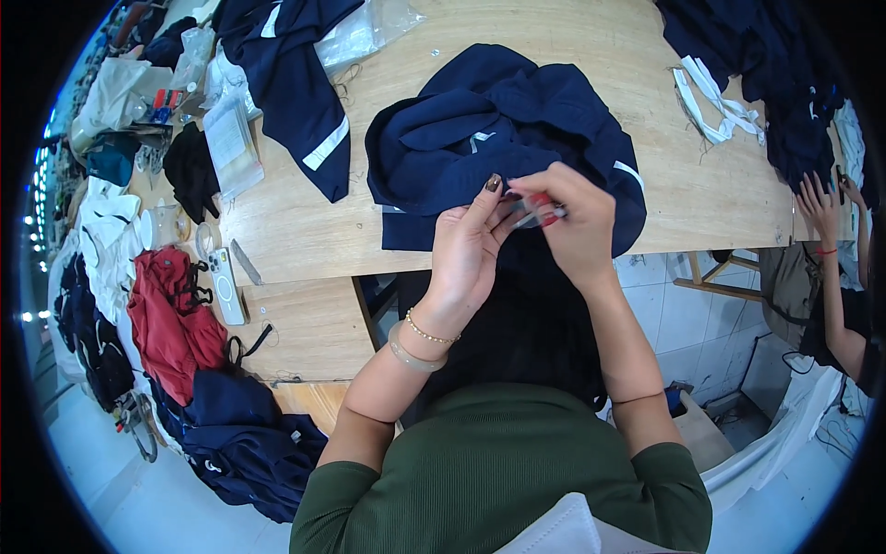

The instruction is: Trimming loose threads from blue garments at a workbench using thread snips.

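Note:
A dark navy garment [498, 120] lies bunched on the wooden table in front of me, with a white strip on its right side. Over its near edge, my left hand [466, 249] is turned palm up, thumb and fingers pinched together. What it pinches is too small to make out. Close against those fingertips, my right hand [581, 217] is closed on a small red-and-silver tool [546, 210]. The tool is partly hidden by fingers and blurred, so its exact kind is unclear.
More navy clothing [295, 83] with a white band lies to the left, beside plastic bags [365, 37]. A phone [224, 286] and a red garment [171, 314] sit at the left edge. White strips [715, 102] lie right, near another person's hand [819, 208].

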Demonstrator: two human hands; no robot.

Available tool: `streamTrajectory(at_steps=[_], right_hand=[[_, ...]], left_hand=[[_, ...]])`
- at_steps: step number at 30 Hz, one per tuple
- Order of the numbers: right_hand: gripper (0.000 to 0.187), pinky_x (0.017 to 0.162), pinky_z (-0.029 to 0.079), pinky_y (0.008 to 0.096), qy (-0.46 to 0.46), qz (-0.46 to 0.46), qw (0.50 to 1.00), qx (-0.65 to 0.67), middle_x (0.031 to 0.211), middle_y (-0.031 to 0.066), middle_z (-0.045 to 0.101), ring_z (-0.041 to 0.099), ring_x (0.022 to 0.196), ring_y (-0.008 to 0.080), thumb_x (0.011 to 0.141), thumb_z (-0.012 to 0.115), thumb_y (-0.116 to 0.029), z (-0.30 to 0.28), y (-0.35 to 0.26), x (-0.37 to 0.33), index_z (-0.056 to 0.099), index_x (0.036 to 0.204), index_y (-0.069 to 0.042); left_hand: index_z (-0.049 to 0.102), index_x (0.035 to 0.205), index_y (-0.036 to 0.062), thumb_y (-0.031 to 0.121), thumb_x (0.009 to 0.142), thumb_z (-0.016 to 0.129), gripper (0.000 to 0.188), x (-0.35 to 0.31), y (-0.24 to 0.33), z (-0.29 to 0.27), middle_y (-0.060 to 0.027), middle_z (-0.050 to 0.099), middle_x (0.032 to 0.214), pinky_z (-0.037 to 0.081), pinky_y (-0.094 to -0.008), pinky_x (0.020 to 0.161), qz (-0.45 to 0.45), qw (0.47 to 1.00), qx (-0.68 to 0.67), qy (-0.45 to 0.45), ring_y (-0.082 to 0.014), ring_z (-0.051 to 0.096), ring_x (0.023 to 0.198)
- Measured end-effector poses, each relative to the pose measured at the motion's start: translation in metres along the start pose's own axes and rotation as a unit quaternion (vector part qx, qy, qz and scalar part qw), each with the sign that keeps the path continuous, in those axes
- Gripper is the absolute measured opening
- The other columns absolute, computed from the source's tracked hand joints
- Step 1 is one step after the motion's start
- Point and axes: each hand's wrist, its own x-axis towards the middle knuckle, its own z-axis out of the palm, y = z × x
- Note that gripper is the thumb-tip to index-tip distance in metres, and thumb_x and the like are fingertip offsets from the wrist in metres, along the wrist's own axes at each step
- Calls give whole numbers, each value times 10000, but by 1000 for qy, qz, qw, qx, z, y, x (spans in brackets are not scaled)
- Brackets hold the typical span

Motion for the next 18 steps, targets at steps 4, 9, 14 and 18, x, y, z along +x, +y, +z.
streamTrajectory(at_steps=[4,9,14,18], right_hand=[[109,808,513,246,163,238,939,184,854,86,694,649,832,122,915,611,-43,-25,17,12,671,881,42],[202,759,482,262,182,235,954,27,826,55,690,619,812,106,937,626,-171,-54,41,12,680,953,23],[230,670,516,298,82,92,992,-16,804,134,658,651,709,235,764,778,-126,-5,-18,10,649,911,-5],[92,622,482,251,63,212,966,132,713,111,661,626,670,112,863,652,-35,4,-7,15,643,832,51]], left_hand=[[677,989,2,186,985,580,208,-3,6,6,-87,696,979,545,-308,890,24,999,20,34,-169,673,915],[667,1029,-7,191,986,581,221,-5,8,6,-86,688,1030,545,-321,895,12,999,31,19,-174,666,963],[668,1031,-9,191,987,578,223,-5,4,9,-84,690,1034,545,-326,893,26,999,35,15,-178,664,974],[652,1073,-18,188,990,562,240,-3,5,-1,-106,683,1089,526,-348,932,10,998,56,21,-194,654,1023]])
